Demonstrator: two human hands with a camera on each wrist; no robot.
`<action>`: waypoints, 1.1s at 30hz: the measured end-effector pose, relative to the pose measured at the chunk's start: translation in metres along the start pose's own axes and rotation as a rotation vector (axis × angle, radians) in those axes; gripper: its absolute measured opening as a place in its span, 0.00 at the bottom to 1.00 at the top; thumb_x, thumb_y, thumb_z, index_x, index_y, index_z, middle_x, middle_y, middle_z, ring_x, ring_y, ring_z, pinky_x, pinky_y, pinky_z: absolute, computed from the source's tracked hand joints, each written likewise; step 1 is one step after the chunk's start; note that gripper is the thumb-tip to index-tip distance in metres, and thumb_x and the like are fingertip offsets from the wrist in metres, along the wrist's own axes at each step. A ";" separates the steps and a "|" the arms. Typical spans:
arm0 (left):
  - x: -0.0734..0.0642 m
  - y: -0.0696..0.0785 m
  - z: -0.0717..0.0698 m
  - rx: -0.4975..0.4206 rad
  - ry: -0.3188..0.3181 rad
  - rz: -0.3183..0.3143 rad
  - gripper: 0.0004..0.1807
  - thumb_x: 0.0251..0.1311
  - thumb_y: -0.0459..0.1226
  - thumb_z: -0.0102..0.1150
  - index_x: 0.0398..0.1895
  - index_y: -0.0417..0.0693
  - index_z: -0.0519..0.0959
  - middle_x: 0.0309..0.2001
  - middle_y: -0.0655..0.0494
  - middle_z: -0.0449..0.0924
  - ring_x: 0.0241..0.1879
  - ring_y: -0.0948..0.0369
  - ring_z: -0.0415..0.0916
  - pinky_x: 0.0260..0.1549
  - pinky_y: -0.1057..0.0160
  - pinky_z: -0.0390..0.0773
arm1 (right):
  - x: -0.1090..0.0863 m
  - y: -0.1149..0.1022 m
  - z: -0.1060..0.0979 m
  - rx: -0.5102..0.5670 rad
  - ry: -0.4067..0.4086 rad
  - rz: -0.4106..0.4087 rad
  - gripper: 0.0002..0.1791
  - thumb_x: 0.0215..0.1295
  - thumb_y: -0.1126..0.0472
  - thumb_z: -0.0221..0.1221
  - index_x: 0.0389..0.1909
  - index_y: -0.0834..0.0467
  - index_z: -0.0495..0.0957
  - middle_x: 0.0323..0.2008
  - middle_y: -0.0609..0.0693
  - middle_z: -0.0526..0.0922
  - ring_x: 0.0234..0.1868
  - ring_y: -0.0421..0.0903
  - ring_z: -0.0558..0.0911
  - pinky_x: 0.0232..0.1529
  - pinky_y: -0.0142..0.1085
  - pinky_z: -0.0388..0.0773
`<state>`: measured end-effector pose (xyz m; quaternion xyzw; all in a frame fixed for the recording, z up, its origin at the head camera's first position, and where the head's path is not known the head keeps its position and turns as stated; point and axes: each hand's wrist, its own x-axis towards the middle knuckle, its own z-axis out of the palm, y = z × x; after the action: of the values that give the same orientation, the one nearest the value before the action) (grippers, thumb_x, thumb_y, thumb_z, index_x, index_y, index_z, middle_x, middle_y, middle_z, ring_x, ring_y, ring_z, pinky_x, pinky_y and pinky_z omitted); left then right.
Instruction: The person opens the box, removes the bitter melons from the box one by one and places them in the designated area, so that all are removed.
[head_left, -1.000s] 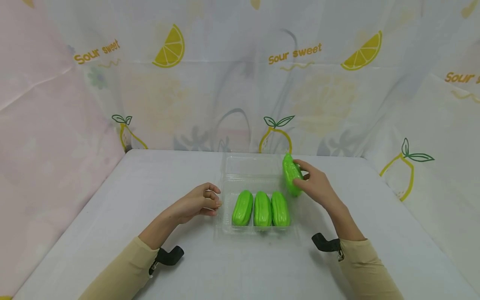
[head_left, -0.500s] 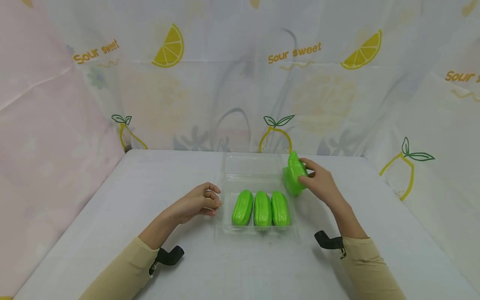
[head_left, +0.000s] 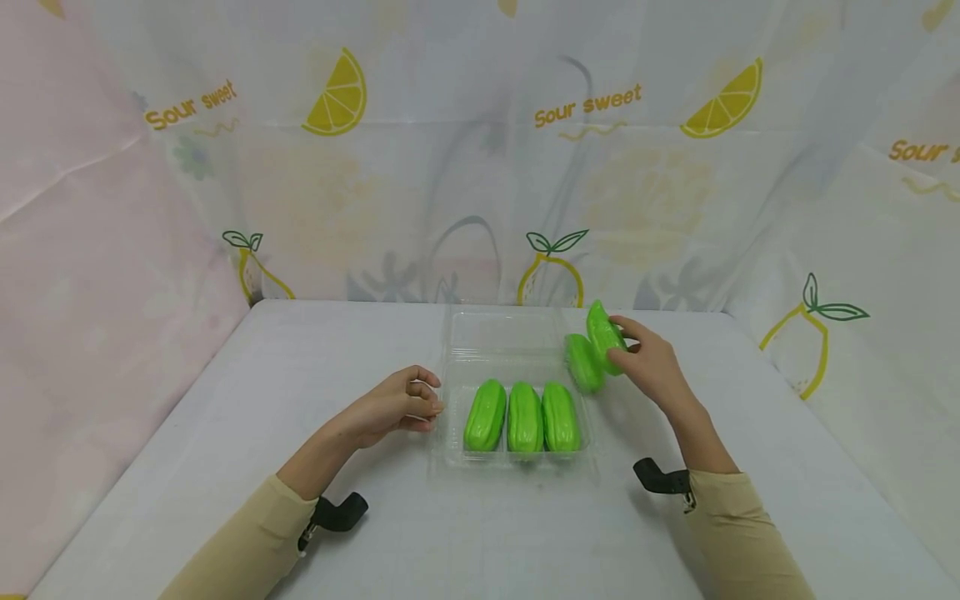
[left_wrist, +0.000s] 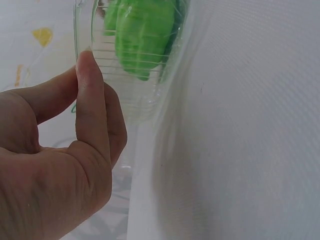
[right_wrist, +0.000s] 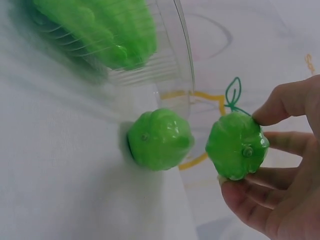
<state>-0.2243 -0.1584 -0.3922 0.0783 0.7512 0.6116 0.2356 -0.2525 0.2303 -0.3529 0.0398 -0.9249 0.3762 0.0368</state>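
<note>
A clear plastic box (head_left: 457, 442) lies open on the table, its lid (head_left: 502, 332) folded back. Three bright green, ridged bitter melons (head_left: 525, 418) lie side by side in it. My left hand (head_left: 397, 406) pinches the box's left rim between thumb and fingers; the rim also shows beside the fingertips in the left wrist view. To the right, my right hand (head_left: 648, 358) holds another bitter melon (head_left: 604, 335) above the table, its narrow tip upward. One more bitter melon (head_left: 583, 363) lies on the table beside the box, next to the held one but apart from it in the right wrist view.
The white table (head_left: 480, 542) carries the box near its middle. A curtain (head_left: 420, 192) printed with lemons stands behind the table's back edge and along both sides. Black wrist mounts (head_left: 660, 478) stick out from the sleeves.
My right hand has moved right with its bitter melon, away from the box. The bitter melon lying on the table, earlier mostly covered, now shows. My left hand and the box stay put.
</note>
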 end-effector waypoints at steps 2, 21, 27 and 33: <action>0.000 0.000 0.000 -0.001 -0.003 0.002 0.26 0.65 0.33 0.60 0.61 0.36 0.60 0.40 0.50 0.72 0.33 0.60 0.77 0.36 0.67 0.83 | 0.000 0.002 0.000 -0.001 0.002 0.001 0.35 0.63 0.59 0.52 0.74 0.54 0.62 0.67 0.67 0.70 0.55 0.62 0.80 0.42 0.42 0.78; 0.001 -0.002 -0.001 -0.005 -0.011 0.009 0.27 0.65 0.33 0.60 0.62 0.34 0.60 0.39 0.51 0.72 0.32 0.60 0.77 0.35 0.67 0.83 | 0.005 0.017 0.005 -0.038 -0.002 0.045 0.36 0.62 0.61 0.50 0.74 0.58 0.61 0.66 0.70 0.70 0.55 0.62 0.79 0.38 0.36 0.75; 0.002 -0.003 -0.001 0.001 -0.007 0.010 0.27 0.65 0.33 0.60 0.62 0.34 0.60 0.39 0.51 0.72 0.33 0.60 0.77 0.36 0.67 0.83 | 0.008 0.022 0.008 -0.052 -0.005 0.057 0.35 0.63 0.60 0.49 0.73 0.60 0.61 0.66 0.70 0.70 0.55 0.63 0.79 0.37 0.35 0.74; 0.002 -0.003 -0.001 -0.002 -0.004 0.006 0.27 0.65 0.33 0.60 0.62 0.34 0.60 0.40 0.51 0.72 0.33 0.60 0.77 0.36 0.67 0.83 | 0.009 0.027 0.011 -0.063 0.003 0.054 0.34 0.64 0.60 0.50 0.73 0.62 0.62 0.65 0.71 0.71 0.53 0.62 0.79 0.36 0.35 0.74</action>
<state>-0.2258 -0.1594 -0.3955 0.0817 0.7499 0.6128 0.2354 -0.2649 0.2417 -0.3786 0.0129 -0.9369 0.3480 0.0292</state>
